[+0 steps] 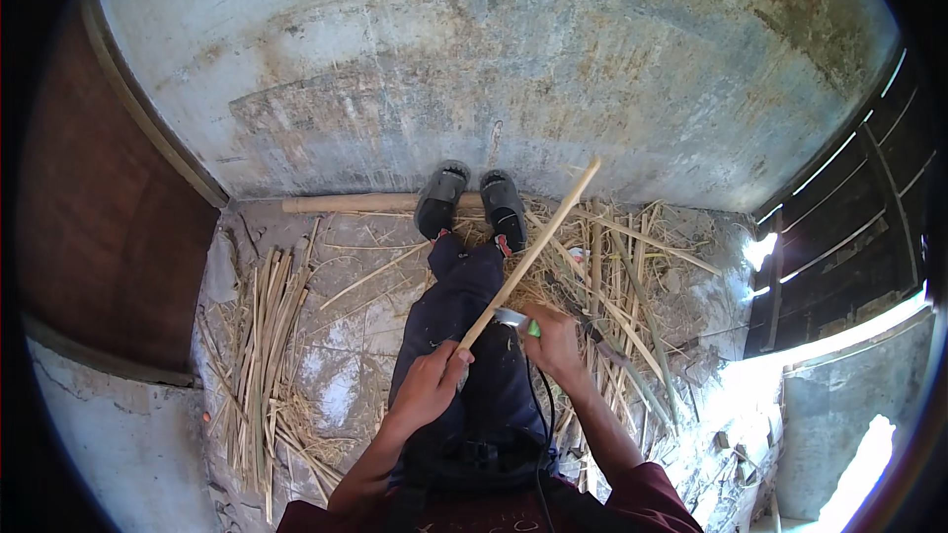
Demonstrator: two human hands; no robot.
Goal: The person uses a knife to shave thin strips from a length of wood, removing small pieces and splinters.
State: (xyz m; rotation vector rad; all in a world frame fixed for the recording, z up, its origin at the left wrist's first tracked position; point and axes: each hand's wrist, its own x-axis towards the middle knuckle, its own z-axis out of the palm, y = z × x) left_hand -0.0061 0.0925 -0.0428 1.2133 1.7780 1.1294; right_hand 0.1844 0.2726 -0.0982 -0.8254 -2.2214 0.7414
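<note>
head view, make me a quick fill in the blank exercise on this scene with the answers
1. The hand gripping the pale stick is the ____ one.
2. The right hand holds a knife whose handle looks ____ in colour.
3. The dark shoes in view number ____.

Missing words: left; green; two

- A pale, stained wall (395, 59) stands straight ahead.
- A brown panel (118, 207) fills the left side.
- Dark boards (829, 298) stand right, daylight (851, 333) showing beneath.
- The dusty floor (336, 380) is partly sunlit.
</note>
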